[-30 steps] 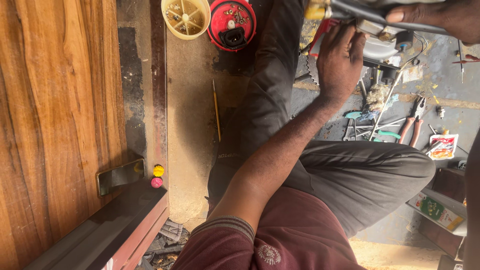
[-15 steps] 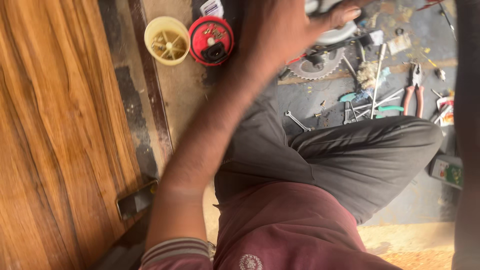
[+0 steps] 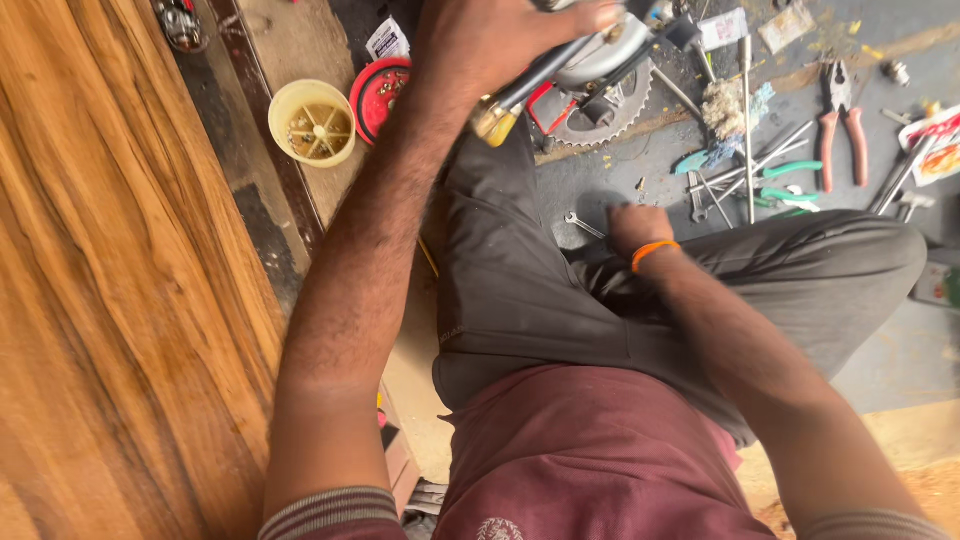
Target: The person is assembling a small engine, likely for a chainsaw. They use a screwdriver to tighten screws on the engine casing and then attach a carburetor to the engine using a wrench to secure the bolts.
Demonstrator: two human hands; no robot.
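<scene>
My left hand reaches forward and grips a grey power saw with a toothed round blade. A dark handle with a brass-yellow end sticks out below that hand. My right hand, with an orange band at the wrist, is down on the grey floor between my knees. It is beside a small spanner. Its fingers are curled under and hidden. I sit in dark trousers and a maroon shirt.
A wooden board fills the left side. A yellow cup of small parts and a red round lid stand beside it. Red-handled pliers, green-handled tools and metal rods lie scattered at the right.
The view has shifted and tilted. My right hand has come down from the saw to the floor by the spanner. My left hand stays on the saw.
</scene>
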